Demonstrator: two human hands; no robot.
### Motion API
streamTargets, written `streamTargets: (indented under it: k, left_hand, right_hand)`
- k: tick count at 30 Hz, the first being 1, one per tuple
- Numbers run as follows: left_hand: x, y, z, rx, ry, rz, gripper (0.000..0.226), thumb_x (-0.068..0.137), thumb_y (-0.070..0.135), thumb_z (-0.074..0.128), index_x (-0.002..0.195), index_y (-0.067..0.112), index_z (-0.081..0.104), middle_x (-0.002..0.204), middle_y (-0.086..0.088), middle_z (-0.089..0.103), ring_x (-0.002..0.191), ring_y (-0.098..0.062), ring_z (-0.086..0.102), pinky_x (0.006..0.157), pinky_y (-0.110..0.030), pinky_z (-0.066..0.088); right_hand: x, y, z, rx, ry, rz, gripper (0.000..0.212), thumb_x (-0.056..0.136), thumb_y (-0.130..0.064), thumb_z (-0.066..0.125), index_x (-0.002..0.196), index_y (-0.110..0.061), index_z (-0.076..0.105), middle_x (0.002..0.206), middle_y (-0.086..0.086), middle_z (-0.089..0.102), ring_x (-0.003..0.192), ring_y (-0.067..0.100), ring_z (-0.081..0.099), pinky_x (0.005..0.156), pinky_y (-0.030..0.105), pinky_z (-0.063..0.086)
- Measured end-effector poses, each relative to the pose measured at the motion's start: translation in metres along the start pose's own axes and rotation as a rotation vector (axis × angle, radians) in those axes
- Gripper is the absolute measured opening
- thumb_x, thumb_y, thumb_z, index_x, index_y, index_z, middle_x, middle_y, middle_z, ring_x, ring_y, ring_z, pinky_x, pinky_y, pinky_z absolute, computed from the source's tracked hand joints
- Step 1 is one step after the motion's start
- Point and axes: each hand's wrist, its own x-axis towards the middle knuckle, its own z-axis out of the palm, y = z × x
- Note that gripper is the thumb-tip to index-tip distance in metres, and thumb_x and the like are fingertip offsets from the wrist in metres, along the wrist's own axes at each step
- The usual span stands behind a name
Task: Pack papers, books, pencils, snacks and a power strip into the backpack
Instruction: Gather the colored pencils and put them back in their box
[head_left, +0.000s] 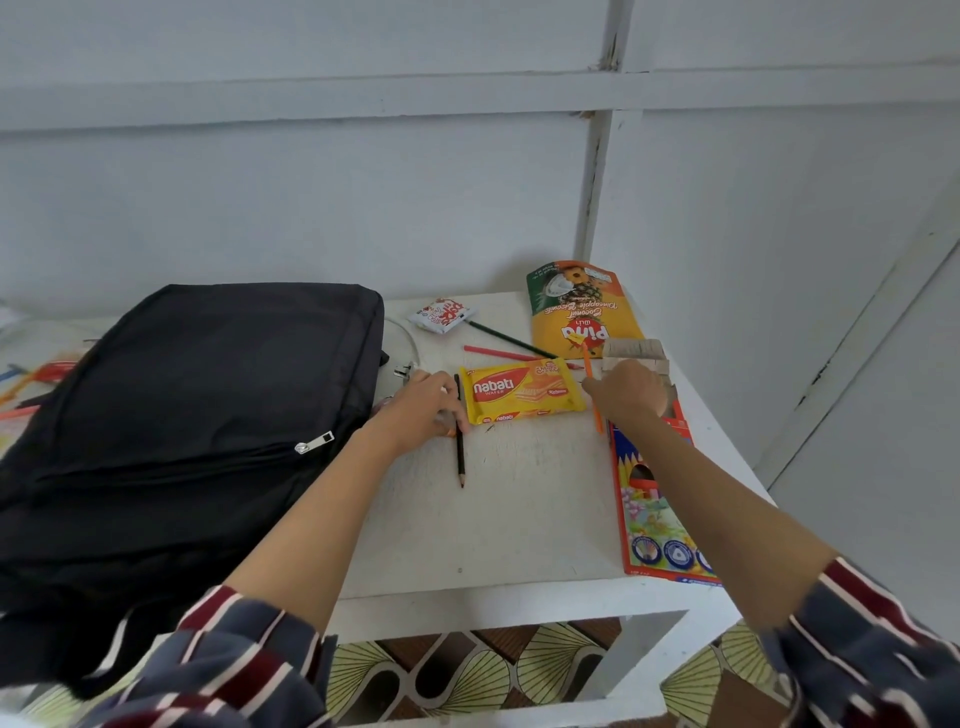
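Observation:
A black backpack (192, 415) lies zipped on the left of the white table (519, 519). My left hand (418, 410) grips a black pencil (460, 457) beside a yellow Nabati wafer pack (519, 389). My right hand (628, 389) pinches an orange pencil (597, 413) at the wafer pack's right end. An open coloured-pencil box (654, 499) lies along the right edge, under my right forearm. A red pencil (498, 353) and a green pencil (506, 336) lie behind the wafers. An orange biscuit bag (576, 312) and a small white snack packet (441, 314) sit at the back.
A white cable with a plug (405, 353) curls next to the backpack's right side. Coloured items (31, 379) lie at the far left behind the backpack. Grey walls close in behind and to the right. Patterned floor (467, 670) shows below the table.

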Motion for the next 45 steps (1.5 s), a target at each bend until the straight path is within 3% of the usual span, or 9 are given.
streamTargets:
  k: [6, 11, 17, 23, 28, 34, 38, 41, 45]
  left_hand:
    - [-0.003, 0.002, -0.003, 0.077, -0.011, 0.059, 0.017, 0.090, 0.018, 0.059, 0.100, 0.027, 0.069, 0.130, 0.007, 0.047, 0.118, -0.017, 0.032, 0.090, -0.025, 0.027]
    - [-0.007, 0.002, -0.002, 0.117, 0.008, 0.117, 0.021, 0.091, 0.018, 0.058, 0.104, 0.031, 0.068, 0.128, 0.007, 0.044, 0.118, -0.014, 0.033, 0.088, -0.024, 0.027]
    - [-0.011, 0.001, -0.001, 0.121, 0.048, 0.189, 0.012, 0.089, 0.023, 0.061, 0.097, 0.027, 0.068, 0.122, 0.004, 0.045, 0.115, -0.017, 0.035, 0.090, -0.024, 0.024]
    - [-0.014, 0.003, -0.003, 0.144, 0.058, 0.262, 0.015, 0.087, 0.025, 0.063, 0.100, 0.028, 0.069, 0.127, 0.004, 0.044, 0.120, -0.017, 0.035, 0.097, -0.027, 0.026]
    - [-0.014, 0.006, 0.001, 0.141, 0.047, 0.287, 0.017, 0.088, 0.024, 0.061, 0.103, 0.022, 0.068, 0.129, -0.003, 0.043, 0.122, -0.022, 0.033, 0.102, -0.037, 0.030]
    - [-0.001, 0.033, -0.008, -0.447, 0.214, 0.277, 0.013, 0.093, 0.013, 0.054, 0.104, 0.014, 0.062, 0.104, -0.002, 0.059, 0.100, -0.017, 0.050, 0.084, -0.027, 0.039]
    - [0.016, 0.072, -0.023, -0.793, 0.406, 0.193, 0.015, 0.097, 0.010, 0.047, 0.109, 0.019, 0.049, 0.090, -0.001, 0.064, 0.085, -0.007, 0.061, 0.070, -0.005, 0.043]
    - [0.039, 0.098, -0.027, -0.913, 0.496, 0.165, 0.024, 0.098, 0.009, 0.044, 0.118, 0.022, 0.045, 0.085, -0.004, 0.065, 0.074, -0.005, 0.060, 0.063, -0.009, 0.044]
    - [0.083, 0.124, -0.010, -0.767, 0.384, 0.087, 0.029, 0.099, 0.007, 0.040, 0.115, 0.014, 0.063, 0.109, -0.008, 0.063, 0.090, -0.002, 0.055, 0.075, -0.007, 0.040]
  right_hand:
    - [-0.002, -0.001, -0.004, 0.188, -0.041, 0.068, 0.041, 0.089, -0.039, 0.057, 0.061, -0.015, 0.038, 0.060, 0.000, 0.045, 0.056, 0.011, 0.045, 0.049, 0.021, 0.034]
    - [-0.011, -0.001, -0.010, 0.233, -0.053, 0.080, 0.039, 0.089, -0.037, 0.057, 0.063, -0.014, 0.038, 0.064, 0.000, 0.047, 0.067, 0.016, 0.051, 0.050, 0.020, 0.034]
    - [-0.019, -0.002, -0.015, 0.370, -0.081, 0.114, 0.037, 0.088, -0.031, 0.060, 0.064, -0.014, 0.039, 0.063, 0.000, 0.045, 0.056, 0.010, 0.043, 0.054, 0.021, 0.036]
    - [-0.024, -0.003, -0.018, 0.483, -0.079, 0.153, 0.029, 0.085, -0.029, 0.065, 0.094, -0.002, 0.058, 0.087, 0.013, 0.060, 0.076, 0.019, 0.054, 0.065, 0.025, 0.046]
    - [-0.031, -0.002, -0.021, 0.597, -0.050, 0.171, 0.021, 0.081, -0.020, 0.068, 0.092, -0.006, 0.058, 0.090, 0.011, 0.060, 0.079, 0.018, 0.055, 0.075, 0.031, 0.049]
    - [-0.026, 0.015, -0.042, 0.722, -0.134, 0.166, 0.021, 0.088, -0.004, 0.058, 0.067, -0.004, 0.057, 0.065, 0.012, 0.055, 0.035, 0.007, 0.045, 0.035, 0.015, 0.035]
    - [-0.012, 0.027, -0.060, 0.731, -0.084, 0.070, 0.002, 0.087, 0.000, 0.060, 0.089, 0.001, 0.060, 0.067, 0.014, 0.058, 0.039, 0.007, 0.051, 0.038, 0.014, 0.042]
    - [0.006, 0.038, -0.068, 0.725, -0.078, 0.010, 0.041, 0.086, 0.003, 0.060, 0.124, -0.004, 0.048, 0.067, 0.013, 0.060, 0.051, 0.015, 0.059, 0.054, 0.021, 0.054]
    - [0.032, 0.058, -0.072, 0.624, -0.080, -0.122, 0.060, 0.086, 0.004, 0.059, 0.136, -0.020, 0.035, 0.070, 0.016, 0.063, 0.062, 0.026, 0.064, 0.070, 0.038, 0.058]
